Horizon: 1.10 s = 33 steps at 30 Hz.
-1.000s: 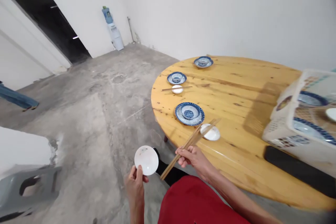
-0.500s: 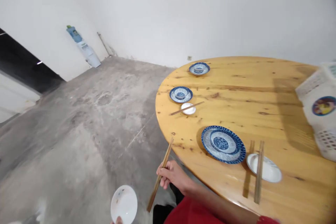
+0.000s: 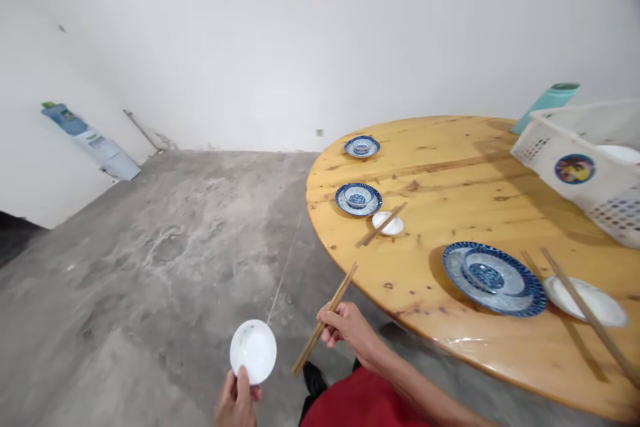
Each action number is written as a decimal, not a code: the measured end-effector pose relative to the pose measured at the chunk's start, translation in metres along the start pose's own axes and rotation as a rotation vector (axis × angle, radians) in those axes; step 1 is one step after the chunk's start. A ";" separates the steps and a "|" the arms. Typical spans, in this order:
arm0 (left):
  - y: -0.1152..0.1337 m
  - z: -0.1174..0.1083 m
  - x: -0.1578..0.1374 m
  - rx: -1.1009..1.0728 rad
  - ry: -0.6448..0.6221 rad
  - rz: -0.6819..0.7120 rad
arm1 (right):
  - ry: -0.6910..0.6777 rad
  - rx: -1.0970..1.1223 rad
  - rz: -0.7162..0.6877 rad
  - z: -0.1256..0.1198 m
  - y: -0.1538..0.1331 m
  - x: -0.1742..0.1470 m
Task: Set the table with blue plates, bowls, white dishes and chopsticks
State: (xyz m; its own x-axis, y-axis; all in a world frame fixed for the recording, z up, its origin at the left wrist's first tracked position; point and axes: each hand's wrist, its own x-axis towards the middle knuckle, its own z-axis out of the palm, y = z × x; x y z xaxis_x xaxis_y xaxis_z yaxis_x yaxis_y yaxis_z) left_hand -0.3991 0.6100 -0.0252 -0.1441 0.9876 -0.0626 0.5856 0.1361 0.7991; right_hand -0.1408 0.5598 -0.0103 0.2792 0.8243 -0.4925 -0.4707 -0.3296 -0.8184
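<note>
A small white dish (image 3: 253, 349) is pinched by its rim in my left hand (image 3: 238, 400), thumb on the inside, over the bare floor. My right hand (image 3: 347, 330) grips a pair of wooden chopsticks (image 3: 320, 330) around the middle, just off the table's edge. On the wooden table (image 3: 450, 193), the nearest setting is a blue-patterned plate (image 3: 453, 260) with a matching bowl (image 3: 486, 275) on it. Beside it, chopsticks (image 3: 583, 300) lie across a white dish (image 3: 607, 303). Farther back, a smaller white dish (image 3: 395, 227) with chopsticks across it sits next to another blue plate and bowl (image 3: 358, 198).
A third blue plate and bowl (image 3: 362, 147) stands at the table's far left. White plastic basket (image 3: 540, 147) and teal cylinder (image 3: 547, 107) occupy the right side. A water dispenser (image 3: 95, 143) leans in view by the left wall. Grey concrete floor (image 3: 175, 293) surrounds the table.
My view has swung right, bringing more of the basket and the teal cylinder into sight. My left hand has risen further into view with the white dish; the right still holds the chopsticks.
</note>
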 end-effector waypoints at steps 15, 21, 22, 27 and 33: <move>0.071 0.071 0.201 -0.161 -0.375 0.042 | 0.211 0.058 -0.033 0.076 -0.044 0.135; 0.094 0.089 0.309 0.028 -0.235 0.033 | 0.104 0.155 -0.036 0.096 -0.101 0.255; 0.101 0.092 0.327 0.071 -0.212 0.039 | 0.094 0.181 -0.042 0.097 -0.114 0.274; 0.141 0.124 0.404 0.253 -0.227 0.141 | 0.169 0.255 -0.101 0.086 -0.170 0.342; 0.199 0.194 0.470 0.258 -0.426 0.173 | 0.348 0.345 -0.093 0.064 -0.198 0.378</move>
State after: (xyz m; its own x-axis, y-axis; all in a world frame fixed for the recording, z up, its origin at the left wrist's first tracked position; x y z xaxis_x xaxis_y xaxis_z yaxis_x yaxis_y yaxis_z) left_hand -0.1962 1.1165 -0.0117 0.2781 0.9343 -0.2232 0.7570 -0.0702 0.6496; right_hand 0.0038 0.9662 -0.0153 0.5685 0.6208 -0.5398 -0.6635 -0.0419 -0.7470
